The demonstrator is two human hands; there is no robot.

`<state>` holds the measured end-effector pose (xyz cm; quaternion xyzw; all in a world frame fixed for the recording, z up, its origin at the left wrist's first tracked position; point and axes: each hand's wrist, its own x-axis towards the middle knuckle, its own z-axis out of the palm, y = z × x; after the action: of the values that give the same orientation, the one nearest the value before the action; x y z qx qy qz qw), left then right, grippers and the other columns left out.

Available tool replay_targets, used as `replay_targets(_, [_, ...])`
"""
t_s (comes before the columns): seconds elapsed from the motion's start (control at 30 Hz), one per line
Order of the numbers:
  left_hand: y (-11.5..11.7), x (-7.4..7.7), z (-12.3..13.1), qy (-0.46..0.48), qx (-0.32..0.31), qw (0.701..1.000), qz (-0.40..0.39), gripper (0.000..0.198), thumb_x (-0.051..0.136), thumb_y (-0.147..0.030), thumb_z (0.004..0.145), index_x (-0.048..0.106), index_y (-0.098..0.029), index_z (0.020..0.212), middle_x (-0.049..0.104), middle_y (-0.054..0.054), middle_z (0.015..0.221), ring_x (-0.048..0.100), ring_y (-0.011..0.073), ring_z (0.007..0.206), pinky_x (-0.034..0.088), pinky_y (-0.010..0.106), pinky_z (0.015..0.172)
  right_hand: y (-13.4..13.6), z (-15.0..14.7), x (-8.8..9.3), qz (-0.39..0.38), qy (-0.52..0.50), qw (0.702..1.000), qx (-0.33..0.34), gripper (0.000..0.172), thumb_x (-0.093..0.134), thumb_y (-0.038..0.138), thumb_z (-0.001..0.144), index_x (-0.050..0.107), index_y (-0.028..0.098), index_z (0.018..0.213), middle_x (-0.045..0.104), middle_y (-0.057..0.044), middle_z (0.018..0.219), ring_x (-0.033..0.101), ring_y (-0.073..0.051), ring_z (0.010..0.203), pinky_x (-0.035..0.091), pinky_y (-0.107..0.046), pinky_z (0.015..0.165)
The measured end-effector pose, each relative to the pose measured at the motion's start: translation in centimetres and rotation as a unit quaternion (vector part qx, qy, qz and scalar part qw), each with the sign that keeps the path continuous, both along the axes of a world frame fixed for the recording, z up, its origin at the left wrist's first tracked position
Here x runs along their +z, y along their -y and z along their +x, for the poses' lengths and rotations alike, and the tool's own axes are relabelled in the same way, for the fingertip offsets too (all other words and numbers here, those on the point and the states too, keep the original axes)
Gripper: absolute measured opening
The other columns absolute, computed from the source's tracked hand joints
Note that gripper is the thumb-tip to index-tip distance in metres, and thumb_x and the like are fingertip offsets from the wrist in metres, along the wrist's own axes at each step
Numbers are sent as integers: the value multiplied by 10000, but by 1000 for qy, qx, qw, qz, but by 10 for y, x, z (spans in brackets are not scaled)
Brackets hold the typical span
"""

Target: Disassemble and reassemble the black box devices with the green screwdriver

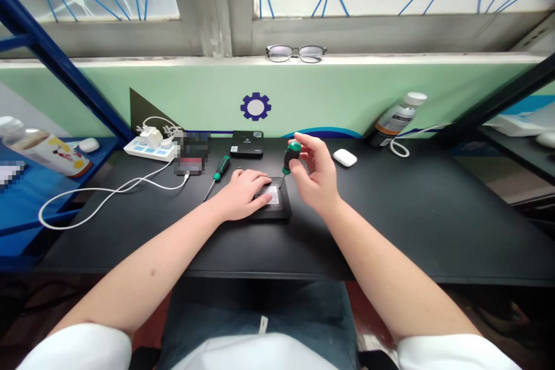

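On the desk in front of me lies a black, flat, box-shaped device with a white label on its upper face. My left hand rests across its left part, fingers stretched out and lying on top. A green-and-black screwdriver is in the fingers of my right hand, held at the handle and tilted slightly. Its shaft points down to the device's far right corner; whether the tip sits in a screw is too small to tell. Left of my left hand, a second green-and-black screwdriver lies on the desk.
Behind the device sits a black flat box. A white power strip, a cable and a partly blurred phone-like item are at left. At right are a white earphone case and a bottle. Glasses lie on the sill.
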<state>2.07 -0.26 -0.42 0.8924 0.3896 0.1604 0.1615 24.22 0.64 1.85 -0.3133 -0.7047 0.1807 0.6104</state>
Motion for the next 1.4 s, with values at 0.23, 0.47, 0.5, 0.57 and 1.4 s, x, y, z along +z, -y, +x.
replay_targets(0.23, [0, 0, 0, -1, 4, 1000, -1, 435, 477, -464, 1096, 621, -227, 1432, 642, 153, 1502, 556, 337, 1410, 353, 576, 1192, -2, 0, 3, 32, 41, 998, -46, 312, 702, 367, 979, 673, 291, 1279, 626, -94, 1182, 654, -263, 1077, 622, -448, 823])
replay_targets(0.47, [2, 1, 1, -5, 6, 1000, 5, 431, 472, -447, 1094, 622, -209, 1420, 639, 155, 1511, 554, 341, 1416, 350, 574, 1199, -6, -1, -3, 8, 14, 999, -47, 433, 750, 382, 952, 588, 322, 1349, 586, -56, 1097, 624, -217, 937, 617, -420, 786])
replay_targets(0.5, [2, 1, 1, -4, 5, 1000, 6, 430, 472, -445, 1094, 623, -205, 1418, 640, 156, 1509, 554, 342, 1416, 351, 574, 1198, -5, -1, -3, 6, 10, 999, -45, 435, 742, 381, 955, 579, 323, 1354, 588, -58, 1100, 630, -222, 950, 615, -415, 775])
replay_targets(0.57, [1, 1, 0, -1, 2, 1000, 9, 431, 473, -443, 1092, 626, -198, 1412, 642, 158, 1503, 559, 343, 1411, 354, 574, 1200, -5, -2, -3, 5, 8, 999, -47, 431, 732, 379, 958, 569, 320, 1353, 595, -64, 1113, 638, -229, 976, 614, -412, 763])
replay_targets(1.4, [0, -1, 0, 6, -2, 1000, 3, 430, 481, -460, 1090, 628, -210, 1407, 641, 154, 1496, 559, 344, 1414, 410, 569, 1189, -3, -3, -1, 6, -7, 999, -48, 364, 720, 311, 940, 597, 300, 1282, 631, -60, 1121, 666, -202, 909, 613, -391, 737])
